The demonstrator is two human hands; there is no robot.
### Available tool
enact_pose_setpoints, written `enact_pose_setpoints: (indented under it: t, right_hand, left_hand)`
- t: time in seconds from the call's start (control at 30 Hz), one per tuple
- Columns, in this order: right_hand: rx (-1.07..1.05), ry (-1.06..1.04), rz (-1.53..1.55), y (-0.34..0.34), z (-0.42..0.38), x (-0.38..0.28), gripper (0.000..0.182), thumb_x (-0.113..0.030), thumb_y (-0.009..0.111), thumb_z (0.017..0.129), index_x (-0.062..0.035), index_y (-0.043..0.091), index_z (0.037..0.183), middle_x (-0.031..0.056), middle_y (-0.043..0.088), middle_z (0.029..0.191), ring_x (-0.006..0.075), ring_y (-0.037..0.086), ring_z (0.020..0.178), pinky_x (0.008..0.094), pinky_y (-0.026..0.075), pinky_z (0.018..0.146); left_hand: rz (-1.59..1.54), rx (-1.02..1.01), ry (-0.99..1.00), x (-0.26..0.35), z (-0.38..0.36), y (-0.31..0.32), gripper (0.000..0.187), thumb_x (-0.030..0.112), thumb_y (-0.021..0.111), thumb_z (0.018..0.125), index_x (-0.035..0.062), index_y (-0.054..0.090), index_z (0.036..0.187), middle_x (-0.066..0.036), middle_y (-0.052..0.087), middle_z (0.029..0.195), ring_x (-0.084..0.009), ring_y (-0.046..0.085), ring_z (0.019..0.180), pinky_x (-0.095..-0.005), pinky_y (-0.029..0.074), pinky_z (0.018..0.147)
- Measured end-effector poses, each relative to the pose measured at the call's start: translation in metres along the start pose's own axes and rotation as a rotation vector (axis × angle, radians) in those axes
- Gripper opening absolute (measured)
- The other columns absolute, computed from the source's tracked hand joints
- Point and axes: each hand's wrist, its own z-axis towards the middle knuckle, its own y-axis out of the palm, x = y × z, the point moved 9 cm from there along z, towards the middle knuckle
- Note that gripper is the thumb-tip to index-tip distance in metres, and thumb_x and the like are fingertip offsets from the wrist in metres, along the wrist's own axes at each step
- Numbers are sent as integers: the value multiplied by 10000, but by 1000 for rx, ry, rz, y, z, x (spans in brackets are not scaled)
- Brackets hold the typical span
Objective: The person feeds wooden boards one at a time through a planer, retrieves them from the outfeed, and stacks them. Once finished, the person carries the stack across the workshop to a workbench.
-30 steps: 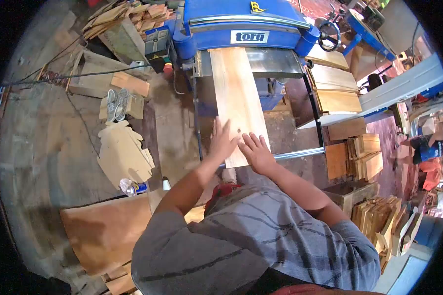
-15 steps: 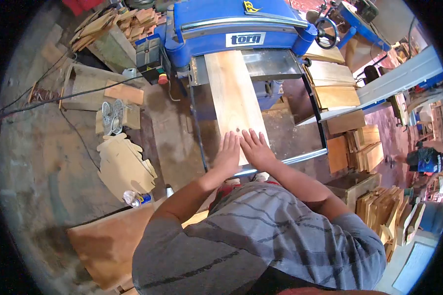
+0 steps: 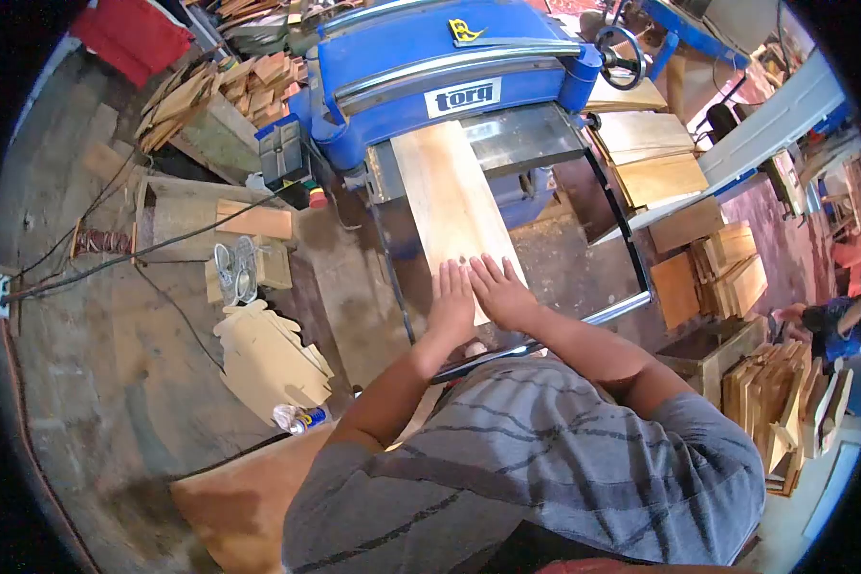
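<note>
A long pale wooden board (image 3: pixel 454 196) lies on the metal bed of a blue thickness planer (image 3: pixel 430 67) marked "torq". Its far end runs under the planer's front, where it is hidden. My left hand (image 3: pixel 452 304) rests flat on the near end of the board, fingers stretched toward the machine. Beside it, my right hand (image 3: pixel 503 295) presses flat on the same board, fingers slightly spread. The fingertips of both hands are just below a small dark knot. Neither hand is wrapped around the board.
A black-sided frame with a metal roller (image 3: pixel 614 311) spans in front of me. Stacked boards (image 3: pixel 655 158) stand to the right. A switch box (image 3: pixel 285 153), cables, a cardboard piece (image 3: pixel 273 359) and a spray can (image 3: pixel 306 419) are leftward. Another person (image 3: pixel 832 320) is at far right.
My view has tilted and shifted slightly. The board and both hands appear a little closer to the planer and farther from the front roller. Both hands stay flat on the wood.
</note>
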Motion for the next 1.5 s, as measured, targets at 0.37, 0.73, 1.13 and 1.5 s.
enact_pose_setpoints:
  t: [0.37, 0.73, 1.13, 1.5]
  right_hand:
    - [-1, -20, -31, 3, 28, 13, 873, -176, 711, 769, 51, 267, 1485, 218, 248, 1575, 375, 222, 1469, 569, 246, 1150]
    - [-78, -15, -31, -6, 54, 28, 787, -198, 619, 847, 51, 245, 1493, 216, 222, 1586, 372, 202, 1478, 559, 228, 1162]
    - [-47, -9, 5, -11, 83, 49, 854, -137, 683, 790, 57, 238, 1493, 227, 212, 1586, 373, 185, 1483, 562, 220, 1166]
    - [38, 45, 186, 5, 108, 68, 679, -134, 570, 856, -12, 322, 1476, 210, 260, 1573, 320, 213, 1484, 539, 223, 1170]
  left_hand:
    - [6, -54, 0, -17, 28, -14, 1037, 283, 759, 710, -142, 201, 1474, -339, 153, 1557, -469, 108, 1474, -542, 102, 1198]
    - [126, 69, 26, -39, 58, -8, 1159, 294, 812, 630, -151, 151, 1472, -353, 136, 1547, -478, 65, 1474, -538, 85, 1204]
    - [61, -44, -11, -58, 86, -21, 1149, 284, 820, 634, -131, 167, 1483, -323, 130, 1567, -456, 84, 1481, -523, 100, 1206]
    - [33, 5, 42, -74, 114, -23, 1253, 366, 861, 536, -111, 182, 1475, -307, 182, 1554, -455, 92, 1473, -483, 74, 1222]
